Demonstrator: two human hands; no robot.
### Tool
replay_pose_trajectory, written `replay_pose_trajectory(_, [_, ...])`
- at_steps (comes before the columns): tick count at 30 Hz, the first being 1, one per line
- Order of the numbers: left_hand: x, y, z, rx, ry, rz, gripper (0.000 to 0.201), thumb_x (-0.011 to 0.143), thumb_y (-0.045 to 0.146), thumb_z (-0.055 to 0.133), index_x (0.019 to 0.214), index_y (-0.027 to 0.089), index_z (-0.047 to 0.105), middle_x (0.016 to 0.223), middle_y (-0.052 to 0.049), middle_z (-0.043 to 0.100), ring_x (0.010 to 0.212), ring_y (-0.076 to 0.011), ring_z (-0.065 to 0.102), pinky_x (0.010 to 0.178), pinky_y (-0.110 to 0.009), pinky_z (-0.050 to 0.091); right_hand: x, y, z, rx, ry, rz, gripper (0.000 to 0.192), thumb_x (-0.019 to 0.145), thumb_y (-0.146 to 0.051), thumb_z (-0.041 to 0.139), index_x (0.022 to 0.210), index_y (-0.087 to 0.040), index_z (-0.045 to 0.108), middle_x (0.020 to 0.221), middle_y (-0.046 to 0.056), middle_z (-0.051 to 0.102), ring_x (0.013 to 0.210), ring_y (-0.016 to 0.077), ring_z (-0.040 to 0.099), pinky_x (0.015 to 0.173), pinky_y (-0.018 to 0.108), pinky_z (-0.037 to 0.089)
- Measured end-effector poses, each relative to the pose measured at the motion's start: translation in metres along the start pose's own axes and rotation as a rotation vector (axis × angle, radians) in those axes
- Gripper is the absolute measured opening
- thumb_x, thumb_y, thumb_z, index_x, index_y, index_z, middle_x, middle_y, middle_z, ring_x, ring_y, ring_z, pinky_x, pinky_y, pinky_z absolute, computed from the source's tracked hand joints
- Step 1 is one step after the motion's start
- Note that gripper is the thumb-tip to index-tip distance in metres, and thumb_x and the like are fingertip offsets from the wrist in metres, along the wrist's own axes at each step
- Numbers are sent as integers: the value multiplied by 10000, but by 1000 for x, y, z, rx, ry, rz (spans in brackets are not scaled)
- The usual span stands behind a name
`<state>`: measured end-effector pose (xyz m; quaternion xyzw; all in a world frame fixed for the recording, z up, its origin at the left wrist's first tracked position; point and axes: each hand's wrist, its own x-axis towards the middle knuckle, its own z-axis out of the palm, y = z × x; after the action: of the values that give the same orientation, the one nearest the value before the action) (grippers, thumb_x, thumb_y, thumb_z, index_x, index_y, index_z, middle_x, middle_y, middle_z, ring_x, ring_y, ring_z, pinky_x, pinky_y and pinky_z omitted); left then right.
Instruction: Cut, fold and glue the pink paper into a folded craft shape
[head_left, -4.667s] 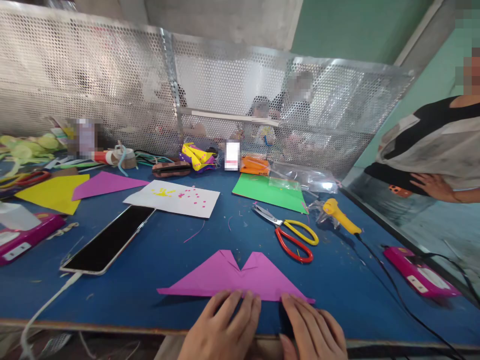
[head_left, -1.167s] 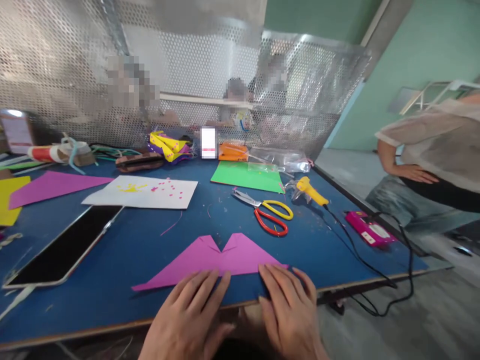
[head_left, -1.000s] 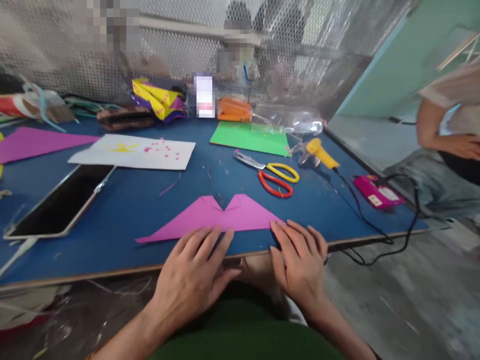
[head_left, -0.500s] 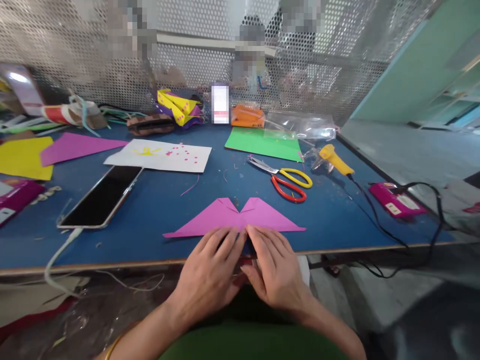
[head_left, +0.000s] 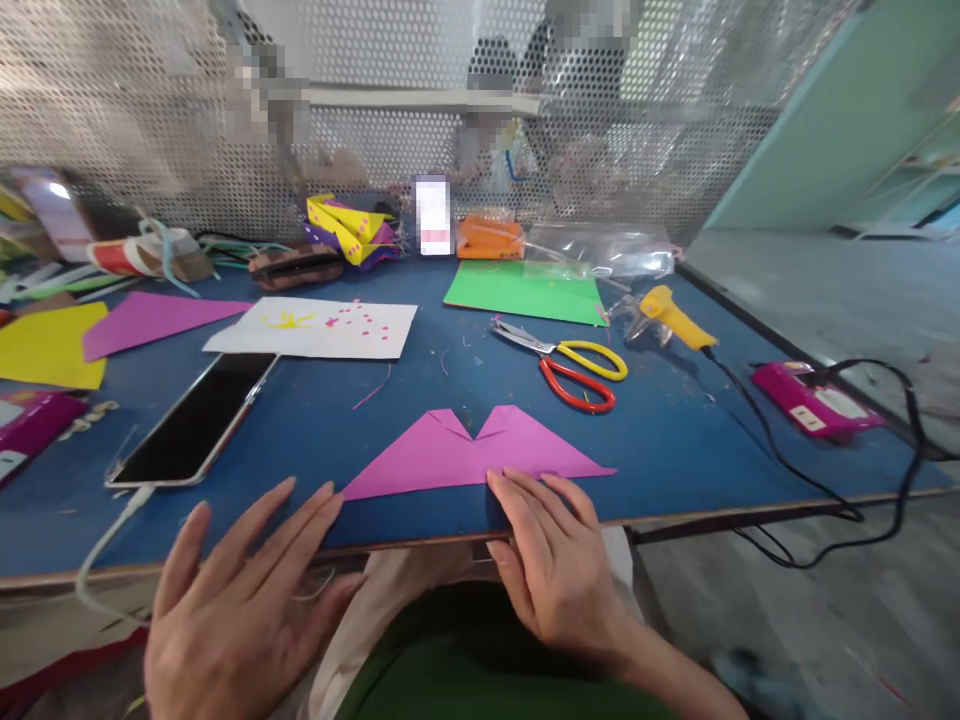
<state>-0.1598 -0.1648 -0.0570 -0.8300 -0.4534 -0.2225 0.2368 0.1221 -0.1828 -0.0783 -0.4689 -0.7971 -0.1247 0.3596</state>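
Folded magenta paper point(head_left: 480, 458) lies flat near table's point(head_left: 675, 440) front edge, long axis running left-right, notch w/ twin peaks pointing away. Right hand point(head_left: 551, 565), fingers spread, presses its near edge; left hand point(head_left: 240, 600) hovers open, beside left tip.

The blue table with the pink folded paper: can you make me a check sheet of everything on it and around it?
Surface: blue table top with a wooden front edge, flecked with paper scraps.
Job's things: pink folded paper with two peaks lies flat near the front edge.
Clutter: red-and-yellow-handled scissors, yellow glue gun, black-screened phone, white sheet with pink and yellow bits, green sheet, yellow sheet, pink box.
Hands: right hand open, fingertips on the pink paper's near edge; left hand open, off the paper, over the table's front edge.
Cables: black cable from the glue gun hangs over the edge; white cable from the phone.
Surroundings: perforated metal screen behind, people beyond it.
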Motion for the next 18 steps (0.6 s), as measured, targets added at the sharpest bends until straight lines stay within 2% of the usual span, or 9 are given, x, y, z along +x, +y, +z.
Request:
replay_pose_trajectory(2, [8,5,-2,-5,139,-6,462,925,252,644,1380,209,580,1161,-71,748,1147,-333,666,1100,-597,425,5,2,-2,-28,3,-30,335,992,-157,475,1265,5,584,1140,160,743,1090,245,677,979,402,440])
replay_pose_trajectory(4, [22,14,-1,-56,261,74,398,863,182,708,1257,214,661,1084,-49,768,1051,-286,696,1060,-513,477,10,5,-4,-56,8,-62,277,963,-105,533,1207,-6,620,1046,149,761,998,242,700,922,394,466])
replay_pose_trajectory(6, [39,25,4,-132,223,113,275,879,151,679,1150,196,699,1049,-52,769,1009,-262,694,1038,-475,472,16,9,-6,-60,2,-87,230,940,-38,531,1137,-27,651,966,130,766,913,228,703,860,378,482])
replay_pose_trajectory(8, [54,35,12,-288,146,153,189,922,128,601,1070,181,705,1011,-51,762,962,-231,684,931,-404,514,22,13,-8,-47,-25,-115,238,935,5,486,1082,-47,666,918,117,761,852,217,693,814,370,490])
replay_pose_trajectory(11, [70,43,23,-421,47,161,176,973,151,531,1011,175,701,955,-39,746,875,-202,661,785,-351,522,30,19,-12,-27,-81,-149,263,943,15,444,1052,-57,673,872,109,745,799,212,666,784,368,494])
replay_pose_trajectory(15, [78,41,27,-453,11,195,188,982,154,515,953,167,700,875,-31,722,777,-185,619,668,-320,504,39,27,-16,-1,-139,-205,280,951,19,418,1021,-48,680,822,97,716,761,199,637,772,361,488])
replay_pose_trajectory(18, [81,39,26,-436,-10,238,207,983,141,503,929,156,703,820,-40,702,746,-188,604,623,-315,484,46,29,-18,-59,-179,-308,268,951,5,434,965,-50,696,778,88,689,722,203,613,761,374,478])
